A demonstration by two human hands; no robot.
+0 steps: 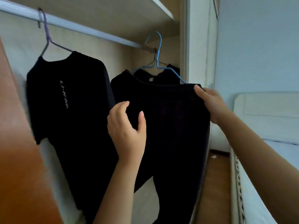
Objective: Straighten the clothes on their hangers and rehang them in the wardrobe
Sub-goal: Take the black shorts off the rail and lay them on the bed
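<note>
From the head view, a black garment [169, 126] hangs on a blue hanger [157, 62], in front of the open wardrobe, at its right end; the hook of the blue hanger is near the end of the rail [80, 25], but whether it sits on the rail I cannot tell; the left hand [127, 126] grips the left edge of the garment, thumb on the front and fingers curled around the fabric; the right hand [210, 104] pinches the upper right corner, thumb on top, just beside the hanger's arm; another dark garment [155, 77] hangs behind it; to the left, well apart, a black T-shirt with white letters [68, 101] hangs on a purple hanger [47, 34] hooked over the rail; at the right a white bed [267, 126] stands near.
</note>
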